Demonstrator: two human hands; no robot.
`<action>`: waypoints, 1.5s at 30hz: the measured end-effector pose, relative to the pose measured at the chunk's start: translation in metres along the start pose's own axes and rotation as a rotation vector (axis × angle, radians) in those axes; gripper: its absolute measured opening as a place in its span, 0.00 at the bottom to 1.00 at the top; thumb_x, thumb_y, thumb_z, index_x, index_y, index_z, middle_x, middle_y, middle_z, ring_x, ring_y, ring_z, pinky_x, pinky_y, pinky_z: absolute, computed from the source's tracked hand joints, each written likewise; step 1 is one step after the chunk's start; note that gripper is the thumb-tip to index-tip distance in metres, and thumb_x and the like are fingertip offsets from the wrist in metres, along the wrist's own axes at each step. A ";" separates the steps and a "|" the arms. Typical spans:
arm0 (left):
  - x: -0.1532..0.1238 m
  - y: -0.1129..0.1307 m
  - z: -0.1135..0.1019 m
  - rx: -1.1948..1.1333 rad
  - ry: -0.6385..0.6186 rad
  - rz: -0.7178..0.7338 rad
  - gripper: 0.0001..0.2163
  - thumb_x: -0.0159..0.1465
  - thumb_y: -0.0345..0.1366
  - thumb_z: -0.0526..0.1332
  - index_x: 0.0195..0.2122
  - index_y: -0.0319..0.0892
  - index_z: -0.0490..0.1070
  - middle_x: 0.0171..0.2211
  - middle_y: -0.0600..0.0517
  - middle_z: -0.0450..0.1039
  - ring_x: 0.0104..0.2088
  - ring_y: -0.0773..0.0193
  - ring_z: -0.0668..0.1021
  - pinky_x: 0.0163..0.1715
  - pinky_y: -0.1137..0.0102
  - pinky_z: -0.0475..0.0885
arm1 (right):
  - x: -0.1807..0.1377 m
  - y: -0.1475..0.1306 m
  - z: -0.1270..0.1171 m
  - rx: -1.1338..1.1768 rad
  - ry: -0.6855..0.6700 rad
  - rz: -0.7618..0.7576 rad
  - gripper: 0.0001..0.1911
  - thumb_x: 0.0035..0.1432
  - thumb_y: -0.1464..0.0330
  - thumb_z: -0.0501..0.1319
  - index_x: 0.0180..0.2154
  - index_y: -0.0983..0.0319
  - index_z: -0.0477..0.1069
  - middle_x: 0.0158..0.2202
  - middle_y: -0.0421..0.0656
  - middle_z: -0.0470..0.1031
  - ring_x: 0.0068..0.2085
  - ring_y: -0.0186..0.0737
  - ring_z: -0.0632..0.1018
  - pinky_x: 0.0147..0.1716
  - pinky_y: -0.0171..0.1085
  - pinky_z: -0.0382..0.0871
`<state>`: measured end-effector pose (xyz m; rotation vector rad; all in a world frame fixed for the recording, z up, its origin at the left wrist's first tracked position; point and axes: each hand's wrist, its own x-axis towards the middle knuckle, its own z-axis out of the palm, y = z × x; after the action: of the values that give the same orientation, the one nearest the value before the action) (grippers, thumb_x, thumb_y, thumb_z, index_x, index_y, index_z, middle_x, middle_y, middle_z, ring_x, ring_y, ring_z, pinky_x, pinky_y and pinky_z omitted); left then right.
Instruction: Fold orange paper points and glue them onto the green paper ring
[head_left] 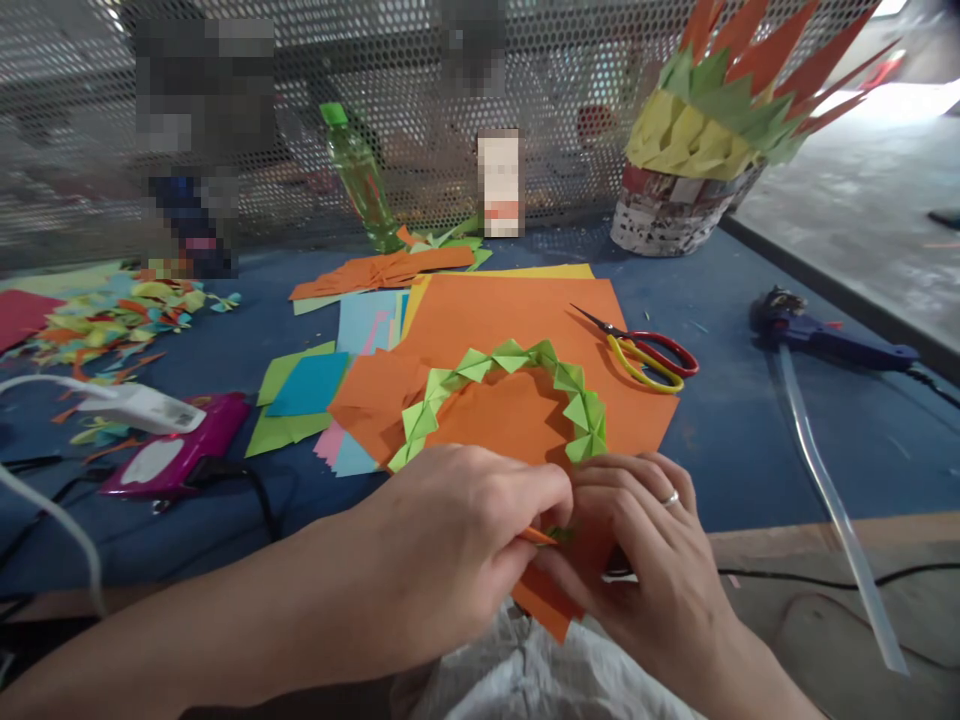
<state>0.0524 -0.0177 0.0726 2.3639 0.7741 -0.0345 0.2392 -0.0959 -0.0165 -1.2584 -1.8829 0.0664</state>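
A ring of folded light-green paper pieces (472, 366) curves over the orange paper sheets, its near side hidden by my hands. My left hand (480, 535) is closed in a pinch on a small orange paper piece (537, 537), next to a bit of green between the fingers. My right hand (649, 535), wearing a ring, has its fingers curled over the near right part of the green paper ring. What its fingertips press on is partly hidden. Below the hands, an orange paper corner (551, 600) hangs over my lap.
Red-and-yellow-handled scissors (651, 358) lie on the orange sheets (525, 305). To the right are a blue glue gun (844, 340) and a clear glue stick (832, 500). A paper-decorated pot (679, 190), green bottle (361, 180), magenta power strip (225, 425) and paper scraps (127, 320) surround the work.
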 end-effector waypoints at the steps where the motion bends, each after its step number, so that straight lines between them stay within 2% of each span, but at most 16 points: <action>1: 0.000 0.001 -0.001 0.016 0.009 -0.003 0.07 0.65 0.27 0.59 0.39 0.48 0.69 0.33 0.59 0.75 0.33 0.65 0.77 0.31 0.69 0.60 | 0.001 -0.001 0.000 -0.004 -0.019 0.010 0.09 0.61 0.65 0.69 0.40 0.60 0.71 0.42 0.41 0.80 0.47 0.41 0.78 0.55 0.44 0.59; 7: -0.005 0.000 -0.018 -0.025 -0.002 -0.008 0.06 0.72 0.37 0.58 0.41 0.50 0.74 0.33 0.60 0.79 0.34 0.68 0.79 0.33 0.72 0.64 | 0.012 -0.005 0.000 0.020 -0.098 -0.036 0.02 0.66 0.67 0.63 0.39 0.58 0.75 0.42 0.39 0.80 0.50 0.40 0.76 0.56 0.43 0.56; 12: -0.016 -0.017 -0.041 -0.144 0.136 0.031 0.10 0.74 0.46 0.58 0.47 0.52 0.77 0.42 0.61 0.81 0.39 0.69 0.81 0.39 0.76 0.69 | 0.014 -0.006 -0.001 0.030 -0.181 -0.038 0.03 0.65 0.66 0.65 0.41 0.55 0.77 0.43 0.34 0.81 0.51 0.39 0.76 0.55 0.41 0.55; 15: -0.029 -0.024 -0.049 -0.129 0.130 0.035 0.13 0.68 0.52 0.64 0.49 0.54 0.77 0.45 0.61 0.81 0.42 0.66 0.81 0.41 0.76 0.70 | 0.015 -0.008 -0.001 0.035 -0.188 0.002 0.06 0.63 0.63 0.68 0.42 0.55 0.77 0.45 0.34 0.81 0.51 0.39 0.76 0.56 0.41 0.54; 17: -0.041 -0.025 -0.049 -0.116 0.097 0.058 0.22 0.59 0.55 0.72 0.52 0.56 0.75 0.50 0.61 0.79 0.47 0.62 0.80 0.46 0.75 0.71 | 0.016 -0.009 -0.001 0.037 -0.193 0.000 0.07 0.62 0.63 0.69 0.42 0.54 0.76 0.44 0.33 0.81 0.51 0.38 0.76 0.55 0.40 0.54; 19: -0.051 -0.025 -0.044 -0.073 0.073 0.100 0.32 0.50 0.53 0.77 0.55 0.57 0.72 0.55 0.59 0.76 0.54 0.57 0.77 0.53 0.72 0.70 | 0.018 -0.010 -0.001 0.038 -0.210 -0.021 0.06 0.62 0.64 0.69 0.42 0.54 0.76 0.44 0.32 0.81 0.51 0.37 0.75 0.54 0.40 0.53; 21: -0.057 -0.026 -0.035 0.032 0.082 0.128 0.35 0.50 0.47 0.79 0.57 0.57 0.69 0.58 0.58 0.74 0.59 0.54 0.74 0.59 0.68 0.66 | 0.019 -0.011 -0.001 0.040 -0.217 -0.035 0.06 0.61 0.64 0.70 0.41 0.54 0.76 0.43 0.31 0.81 0.52 0.38 0.75 0.54 0.40 0.52; 23: -0.059 -0.029 -0.025 0.163 0.149 0.130 0.29 0.57 0.42 0.77 0.57 0.55 0.69 0.57 0.57 0.74 0.61 0.55 0.72 0.63 0.65 0.59 | 0.020 -0.012 0.001 0.050 -0.207 -0.053 0.07 0.60 0.65 0.71 0.40 0.53 0.76 0.43 0.30 0.81 0.52 0.38 0.75 0.54 0.40 0.52; 25: -0.055 -0.034 -0.016 0.230 0.227 0.151 0.18 0.64 0.41 0.72 0.53 0.51 0.72 0.53 0.55 0.77 0.57 0.57 0.74 0.63 0.64 0.56 | 0.021 -0.012 0.003 0.066 -0.192 -0.069 0.07 0.60 0.67 0.71 0.40 0.53 0.76 0.42 0.30 0.82 0.52 0.38 0.76 0.54 0.40 0.52; 27: -0.049 -0.039 -0.010 0.227 0.239 0.196 0.10 0.66 0.40 0.69 0.47 0.46 0.75 0.46 0.55 0.79 0.52 0.59 0.77 0.62 0.65 0.57 | 0.021 -0.012 0.006 0.077 -0.177 -0.089 0.06 0.61 0.71 0.69 0.39 0.54 0.76 0.41 0.31 0.82 0.51 0.38 0.76 0.54 0.41 0.53; 29: -0.043 -0.042 -0.006 0.199 0.234 0.209 0.05 0.67 0.34 0.69 0.43 0.45 0.77 0.41 0.56 0.80 0.48 0.61 0.78 0.62 0.64 0.55 | 0.021 -0.011 0.008 0.068 -0.163 -0.104 0.08 0.61 0.75 0.65 0.38 0.56 0.76 0.40 0.32 0.82 0.51 0.38 0.77 0.54 0.41 0.53; 32: -0.035 -0.045 -0.001 0.155 0.268 0.186 0.05 0.66 0.27 0.67 0.40 0.45 0.78 0.38 0.57 0.79 0.47 0.63 0.79 0.65 0.62 0.51 | 0.021 -0.011 0.009 0.047 -0.145 -0.105 0.10 0.60 0.78 0.61 0.38 0.57 0.75 0.36 0.34 0.82 0.48 0.38 0.78 0.54 0.43 0.54; 36: -0.031 -0.046 0.003 0.115 0.287 0.166 0.05 0.66 0.26 0.67 0.38 0.44 0.78 0.38 0.57 0.80 0.45 0.63 0.79 0.65 0.63 0.52 | 0.020 -0.011 0.006 0.048 -0.167 -0.077 0.10 0.60 0.76 0.62 0.38 0.55 0.76 0.36 0.31 0.82 0.48 0.37 0.78 0.53 0.42 0.53; 39: -0.031 -0.046 0.002 0.088 0.263 0.164 0.06 0.66 0.26 0.67 0.38 0.44 0.78 0.37 0.58 0.80 0.44 0.64 0.79 0.64 0.63 0.52 | 0.021 -0.012 0.003 0.048 -0.201 -0.036 0.06 0.60 0.69 0.69 0.39 0.53 0.76 0.40 0.31 0.82 0.49 0.38 0.78 0.54 0.42 0.53; 41: -0.031 -0.045 0.001 0.077 0.243 0.156 0.06 0.66 0.26 0.67 0.37 0.45 0.78 0.37 0.59 0.80 0.44 0.65 0.79 0.64 0.64 0.53 | 0.022 -0.013 0.002 0.055 -0.212 -0.016 0.10 0.57 0.64 0.72 0.40 0.53 0.76 0.42 0.31 0.82 0.50 0.39 0.77 0.54 0.41 0.53; 45: -0.029 -0.042 -0.001 0.084 0.222 0.136 0.06 0.65 0.26 0.68 0.37 0.44 0.78 0.36 0.58 0.80 0.43 0.64 0.79 0.64 0.63 0.53 | 0.022 -0.014 0.003 0.096 -0.180 -0.034 0.04 0.61 0.66 0.70 0.37 0.54 0.76 0.39 0.31 0.82 0.49 0.37 0.77 0.55 0.41 0.53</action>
<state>0.0055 -0.0062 0.0555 2.5235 0.7241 0.2611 0.2242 -0.0842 0.0019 -1.1873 -2.0289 0.2567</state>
